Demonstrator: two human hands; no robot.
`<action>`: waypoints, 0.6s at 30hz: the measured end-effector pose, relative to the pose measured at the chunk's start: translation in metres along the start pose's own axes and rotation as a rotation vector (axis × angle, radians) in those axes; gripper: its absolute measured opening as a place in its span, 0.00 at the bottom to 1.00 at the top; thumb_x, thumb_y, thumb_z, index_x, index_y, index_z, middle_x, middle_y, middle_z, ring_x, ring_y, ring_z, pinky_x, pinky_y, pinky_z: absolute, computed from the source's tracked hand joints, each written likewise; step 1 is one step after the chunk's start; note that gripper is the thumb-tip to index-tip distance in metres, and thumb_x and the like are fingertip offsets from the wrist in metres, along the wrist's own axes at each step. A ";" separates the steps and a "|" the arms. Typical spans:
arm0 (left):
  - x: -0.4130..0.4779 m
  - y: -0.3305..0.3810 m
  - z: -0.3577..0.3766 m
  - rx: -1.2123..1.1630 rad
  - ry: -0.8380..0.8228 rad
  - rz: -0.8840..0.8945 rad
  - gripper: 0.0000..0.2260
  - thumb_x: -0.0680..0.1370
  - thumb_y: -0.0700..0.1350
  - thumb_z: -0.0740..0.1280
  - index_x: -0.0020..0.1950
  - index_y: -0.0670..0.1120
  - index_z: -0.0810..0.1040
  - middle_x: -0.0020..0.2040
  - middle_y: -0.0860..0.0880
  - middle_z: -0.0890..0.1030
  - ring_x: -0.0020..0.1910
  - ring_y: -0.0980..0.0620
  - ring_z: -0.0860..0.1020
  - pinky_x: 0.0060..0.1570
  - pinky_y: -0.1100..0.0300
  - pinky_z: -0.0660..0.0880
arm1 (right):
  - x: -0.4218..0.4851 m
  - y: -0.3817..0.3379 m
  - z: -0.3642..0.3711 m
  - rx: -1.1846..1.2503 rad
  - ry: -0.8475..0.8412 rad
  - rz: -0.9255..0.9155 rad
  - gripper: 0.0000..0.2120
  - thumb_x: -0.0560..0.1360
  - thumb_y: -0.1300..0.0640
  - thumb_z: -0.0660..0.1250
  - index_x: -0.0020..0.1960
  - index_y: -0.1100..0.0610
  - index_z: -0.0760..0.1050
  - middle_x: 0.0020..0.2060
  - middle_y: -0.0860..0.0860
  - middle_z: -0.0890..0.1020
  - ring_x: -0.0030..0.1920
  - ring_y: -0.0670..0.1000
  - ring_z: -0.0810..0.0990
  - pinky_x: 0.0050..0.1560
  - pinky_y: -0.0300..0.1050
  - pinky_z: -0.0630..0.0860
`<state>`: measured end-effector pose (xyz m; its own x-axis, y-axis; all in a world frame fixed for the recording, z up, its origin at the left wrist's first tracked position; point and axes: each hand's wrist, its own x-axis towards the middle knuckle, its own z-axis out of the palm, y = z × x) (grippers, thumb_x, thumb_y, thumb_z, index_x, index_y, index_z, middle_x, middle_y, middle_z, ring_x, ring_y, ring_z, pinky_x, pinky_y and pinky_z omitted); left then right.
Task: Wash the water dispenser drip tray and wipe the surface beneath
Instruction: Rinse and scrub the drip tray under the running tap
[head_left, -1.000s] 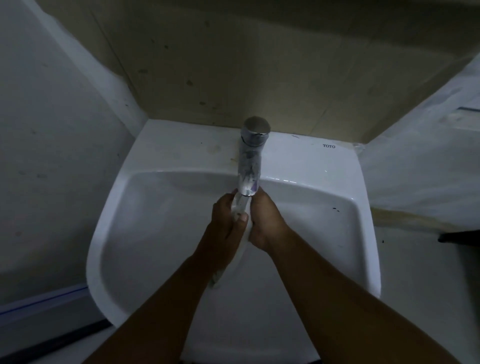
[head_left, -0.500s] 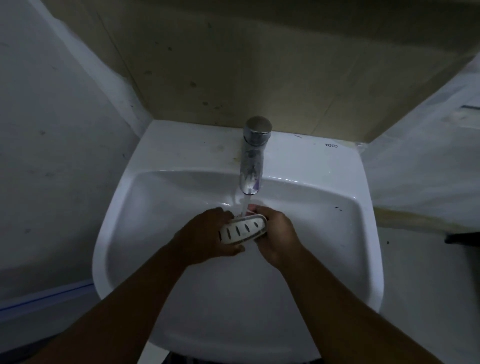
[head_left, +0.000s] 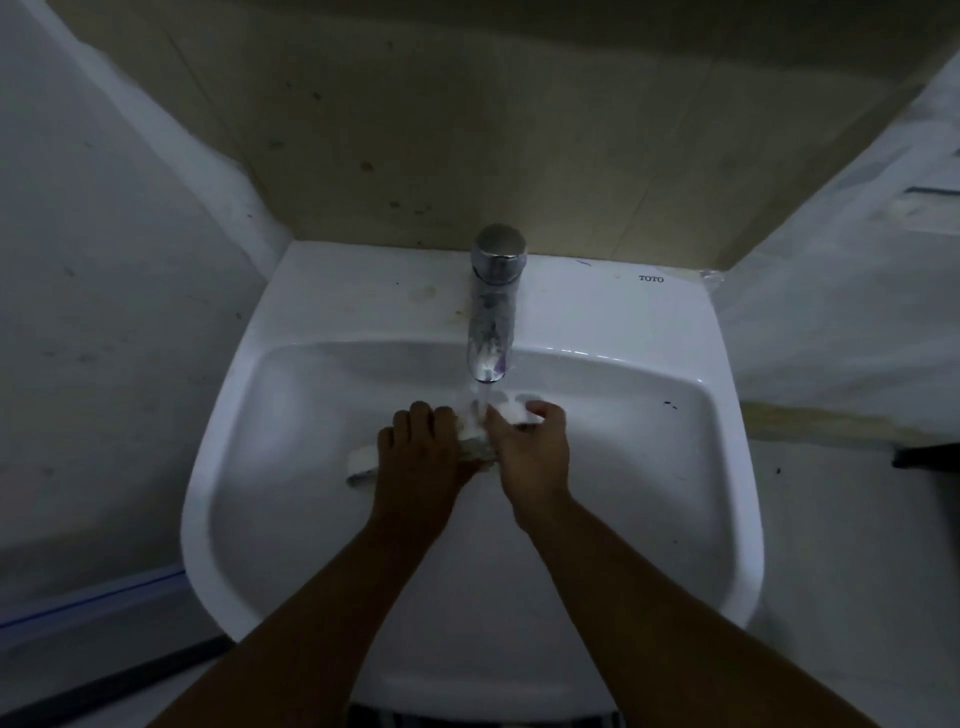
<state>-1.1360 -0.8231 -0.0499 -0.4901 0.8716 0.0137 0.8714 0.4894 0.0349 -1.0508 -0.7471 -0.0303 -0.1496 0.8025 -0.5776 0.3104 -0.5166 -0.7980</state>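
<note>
The small white drip tray (head_left: 363, 460) lies across the bowl of the white sink (head_left: 291, 519), under water running from the chrome tap (head_left: 493, 306). My left hand (head_left: 421, 457) grips the tray over its left half, fingers curled over its far edge. My right hand (head_left: 530, 447) holds its right end (head_left: 517, 413), thumb and fingers around it. Most of the tray is hidden by both hands; one end sticks out on the left. The stream lands between my hands.
The sink hangs on a beige tiled back wall (head_left: 467, 130), in a dim corner between grey walls on the left (head_left: 104, 312) and right (head_left: 841, 322). A dark object (head_left: 924, 457) juts in at the right edge.
The tray stood on edge a second ago, then lay with its slotted face up; now it is turned flat and lower in the bowl, and my hands have spread along it.
</note>
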 end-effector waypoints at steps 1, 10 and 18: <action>0.000 0.005 0.001 0.015 0.026 -0.063 0.16 0.72 0.52 0.68 0.50 0.40 0.76 0.44 0.41 0.75 0.41 0.39 0.75 0.38 0.49 0.70 | -0.002 -0.001 0.006 -0.010 0.007 -0.006 0.24 0.67 0.47 0.79 0.57 0.54 0.73 0.47 0.51 0.83 0.46 0.51 0.83 0.49 0.52 0.83; -0.019 -0.001 -0.002 -0.161 -0.276 -0.102 0.20 0.76 0.50 0.67 0.64 0.42 0.69 0.56 0.43 0.74 0.48 0.41 0.78 0.37 0.51 0.72 | 0.009 0.007 0.020 -0.105 -0.020 -0.016 0.15 0.77 0.43 0.64 0.55 0.53 0.75 0.48 0.52 0.82 0.50 0.54 0.81 0.55 0.59 0.79; -0.019 -0.020 -0.002 -0.230 -0.114 0.025 0.14 0.66 0.46 0.78 0.45 0.43 0.79 0.31 0.48 0.78 0.22 0.48 0.77 0.22 0.63 0.65 | 0.005 -0.008 0.036 -0.253 -0.093 -0.119 0.13 0.79 0.53 0.60 0.57 0.62 0.72 0.48 0.54 0.78 0.51 0.57 0.79 0.56 0.55 0.77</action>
<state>-1.1440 -0.8490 -0.0493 -0.4510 0.8874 -0.0953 0.8485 0.4594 0.2628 -1.0883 -0.7498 -0.0325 -0.2808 0.8159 -0.5054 0.5082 -0.3203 -0.7994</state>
